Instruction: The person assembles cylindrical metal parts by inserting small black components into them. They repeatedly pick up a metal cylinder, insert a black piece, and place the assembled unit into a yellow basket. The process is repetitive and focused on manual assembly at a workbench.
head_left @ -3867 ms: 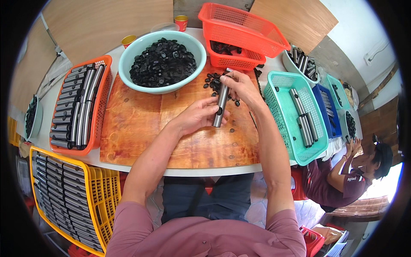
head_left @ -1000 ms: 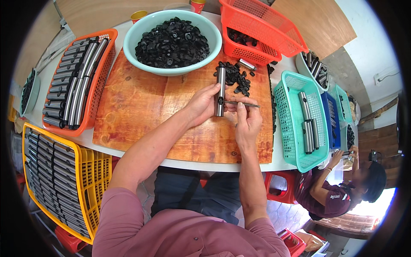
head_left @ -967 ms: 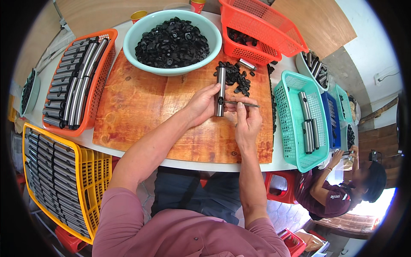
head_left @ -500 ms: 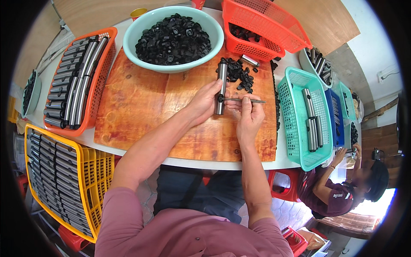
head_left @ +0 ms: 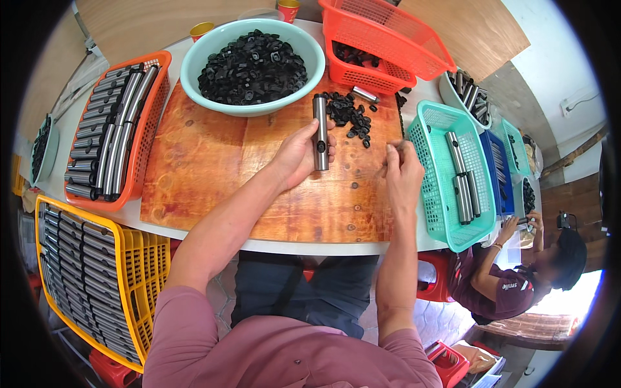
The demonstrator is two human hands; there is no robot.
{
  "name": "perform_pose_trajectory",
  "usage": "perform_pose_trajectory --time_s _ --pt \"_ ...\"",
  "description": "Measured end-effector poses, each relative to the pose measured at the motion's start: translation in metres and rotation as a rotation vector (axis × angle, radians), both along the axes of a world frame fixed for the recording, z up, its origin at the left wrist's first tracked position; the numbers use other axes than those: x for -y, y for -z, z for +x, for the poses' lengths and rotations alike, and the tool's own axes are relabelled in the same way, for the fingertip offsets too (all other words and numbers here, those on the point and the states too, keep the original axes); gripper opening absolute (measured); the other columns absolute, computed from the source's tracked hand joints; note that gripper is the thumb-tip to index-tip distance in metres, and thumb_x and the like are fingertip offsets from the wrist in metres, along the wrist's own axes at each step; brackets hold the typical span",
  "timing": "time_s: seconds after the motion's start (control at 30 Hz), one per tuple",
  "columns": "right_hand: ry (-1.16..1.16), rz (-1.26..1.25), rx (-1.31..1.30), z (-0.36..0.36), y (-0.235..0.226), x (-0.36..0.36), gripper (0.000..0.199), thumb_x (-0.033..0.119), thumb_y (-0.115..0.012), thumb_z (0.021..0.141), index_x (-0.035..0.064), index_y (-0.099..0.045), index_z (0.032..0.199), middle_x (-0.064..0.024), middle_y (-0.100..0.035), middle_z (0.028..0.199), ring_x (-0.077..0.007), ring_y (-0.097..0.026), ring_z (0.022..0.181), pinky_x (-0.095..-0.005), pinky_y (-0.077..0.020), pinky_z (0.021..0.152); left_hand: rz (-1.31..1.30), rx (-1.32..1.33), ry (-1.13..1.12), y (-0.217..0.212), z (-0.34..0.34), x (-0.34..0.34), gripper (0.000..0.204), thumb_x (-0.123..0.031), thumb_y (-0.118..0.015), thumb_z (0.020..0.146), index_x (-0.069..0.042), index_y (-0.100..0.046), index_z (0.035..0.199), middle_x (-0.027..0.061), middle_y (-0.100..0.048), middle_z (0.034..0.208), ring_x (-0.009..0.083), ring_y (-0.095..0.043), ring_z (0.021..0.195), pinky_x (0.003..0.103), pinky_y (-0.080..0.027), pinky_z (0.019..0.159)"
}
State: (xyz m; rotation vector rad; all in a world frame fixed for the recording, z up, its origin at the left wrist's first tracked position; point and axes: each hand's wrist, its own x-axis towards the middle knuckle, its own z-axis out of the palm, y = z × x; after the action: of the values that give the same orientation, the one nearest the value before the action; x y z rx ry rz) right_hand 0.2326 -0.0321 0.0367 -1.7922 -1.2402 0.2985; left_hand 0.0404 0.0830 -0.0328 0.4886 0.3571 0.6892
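- Silver metal tube [head_left: 320, 123], straight and round with a dark far end and a black round spot on its side near the lower end: it is in your left hand [head_left: 296, 157], over the orange-brown wooden board [head_left: 213, 187], its long axis running away from you.
- Judging by its look, expect it to be stiff and fairly weighty for its slimness, not fragile; the polished wall is probably slippery, so it may roll or slide under a loose hold.
- Take hold around the middle of the barrel, as your left hand does, leaving the black spot and both ends uncovered.
- Your left grip is closed around the tube: the thumb lies against its left side, and fingertips show past its right side. Your left forearm slants in from the lower left.
- Your right hand [head_left: 403, 169] is apart from the tube, near the turquoise rectangular plastic basket [head_left: 442, 234]; its fingers are bent inward, but blur hides whether they pinch anything, so you cannot tell. That forearm rises almost straight from below.
- Just right of the tube's far half lies a loose pile of small black oval pieces [head_left: 349, 118]; they look light and fiddly, best taken by the rim between fingertips.
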Motion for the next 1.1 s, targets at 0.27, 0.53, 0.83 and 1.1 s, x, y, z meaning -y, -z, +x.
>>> perform_pose_trajectory --time_s 0.27,0.53,0.83,1.1 --pt "0.097 -0.287 0.581 0.053 0.041 0.007 0.018 0.013 -0.070 0.092 -0.0035 -0.062 0.096 -0.0240 -0.071 0.087 -0.0433 -0.070 0.082 -0.0510 -0.0559 0.072 -0.059 0.014 -0.074 0.001 0.001 -0.007 0.044 -0.038 -0.043 0.111 -0.005 -0.052 0.138 0.0086 -0.062 0.105 0.0218 -0.061 0.088 0.039 -0.053 0.082" --pt "0.047 -0.085 0.553 0.028 0.021 -0.001 0.014 0.011 -0.071 0.089 -0.0013 -0.067 0.092 -0.0222 -0.071 0.095 -0.0419 -0.070 0.084 -0.0486 -0.0564 0.074 -0.046 -0.022 -0.105 -0.004 -0.004 -0.010 0.042 -0.033 -0.042 0.111 -0.004 -0.050 0.139 0.0101 -0.064 0.107 0.0221 -0.062 0.090 0.039 -0.054 0.083" --pt "0.014 -0.246 0.507 0.011 0.038 -0.047 0.022 0.013 -0.075 0.086 -0.0038 -0.068 0.099 -0.0241 -0.071 0.097 -0.0425 -0.069 0.090 -0.0499 -0.0543 0.081 -0.077 -0.038 -0.142 -0.004 -0.003 -0.011 0.034 -0.028 -0.040 0.112 -0.003 -0.052 0.131 0.0123 -0.064 0.103 0.0224 -0.063 0.089 0.039 -0.054 0.082" --pt "-0.079 -0.095 0.457 0.016 0.046 -0.048 0.014 0.010 -0.070 0.090 -0.0036 -0.072 0.093 -0.0240 -0.071 0.094 -0.0432 -0.069 0.086 -0.0495 -0.0546 0.079 -0.068 -0.080 -0.091 -0.010 -0.001 -0.005 0.033 -0.029 -0.043 0.111 -0.005 -0.055 0.131 0.0109 -0.064 0.103 0.0230 -0.063 0.090 0.040 -0.055 0.084"
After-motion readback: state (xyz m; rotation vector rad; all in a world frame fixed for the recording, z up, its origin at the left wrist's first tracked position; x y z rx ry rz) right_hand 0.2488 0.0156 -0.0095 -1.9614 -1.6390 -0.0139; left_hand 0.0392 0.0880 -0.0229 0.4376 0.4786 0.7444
